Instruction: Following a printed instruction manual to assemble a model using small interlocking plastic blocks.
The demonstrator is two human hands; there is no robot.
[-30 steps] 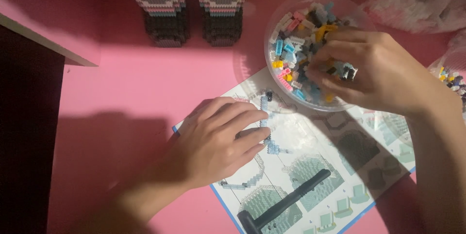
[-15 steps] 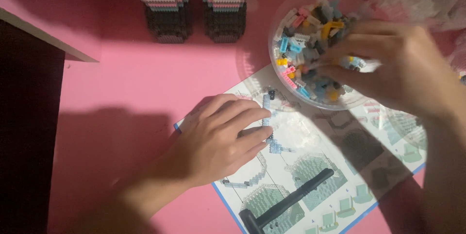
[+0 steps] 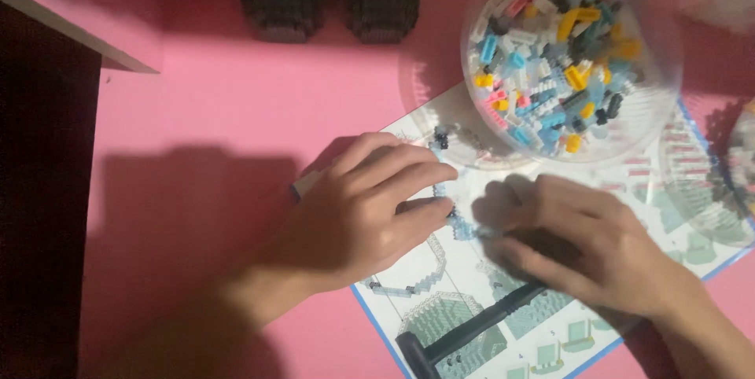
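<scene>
Both hands are working a tiny brick into the pale-blue micro-brick strip on the instruction sheet.

Left hand (image 3: 358,210) is lying flat, fingers spread, pinning the strip (image 3: 462,226) at frame center; right hand (image 3: 578,249) is curling over the strip's end, grip blurred, cannot tell what it's holding. Next move likely needs a precise press-fit. Versus earlier: right hand has left the clear bowl of bricks (image 3: 657,123), upper right, and dropped beside the left.

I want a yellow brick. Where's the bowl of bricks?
The clear bowl of bricks sits at the upper right, on the instruction sheet, just above the right hand.
</scene>
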